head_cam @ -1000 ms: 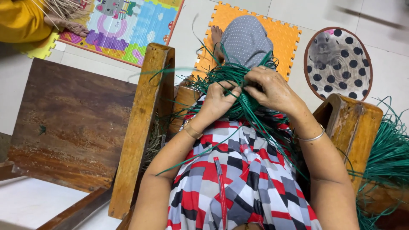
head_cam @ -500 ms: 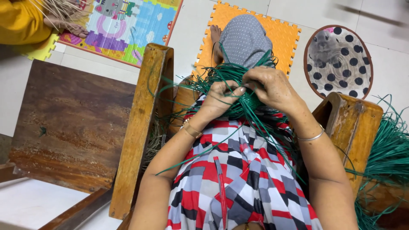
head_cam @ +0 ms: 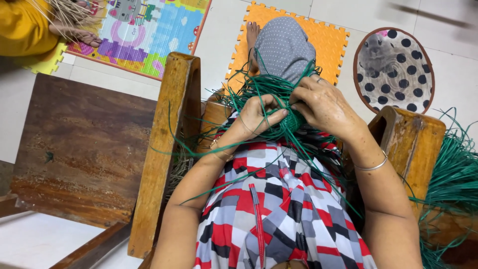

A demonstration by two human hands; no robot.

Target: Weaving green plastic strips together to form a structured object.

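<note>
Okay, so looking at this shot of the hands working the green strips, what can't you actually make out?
Head view only:
- What the left hand and right hand are forming: the bunched green strips and the fingers cover it.
- The pile of green strips at right: cut off by the frame edge.
- The person in yellow at top left: mostly out of frame.
- The dark streak at top right: blurred.

Tiled floor with mats around a wooden chair

Pale tile floor (head_cam: 219, 45) carries the wooden chair (head_cam: 164, 149); beyond it lie an orange foam mat (head_cam: 333, 45), a spotted round mat (head_cam: 398, 69) and a colourful play mat (head_cam: 149, 40).
</note>
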